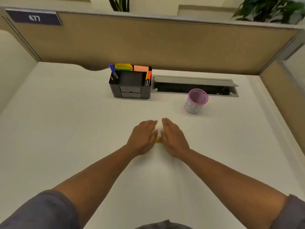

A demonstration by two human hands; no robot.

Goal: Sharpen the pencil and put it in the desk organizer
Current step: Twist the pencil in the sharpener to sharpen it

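My left hand (143, 137) and my right hand (173, 138) lie flat, palms down, side by side on the white desk (66, 129), fingers stretched out. Between them a small yellow thing (158, 139) shows on the desk; most of it is hidden by the hands, so I cannot tell what it is. The black desk organizer (130, 85) stands at the back of the desk, beyond my hands. It holds a blue pen, an orange marker and coloured sticky notes. No pencil is clearly visible near my hands.
A pink mesh cup (196, 101) stands to the back right, in front of a grey cable tray opening (194, 85). Tan partition walls (148, 43) close the desk at the back and right. Plants sit above the partition.
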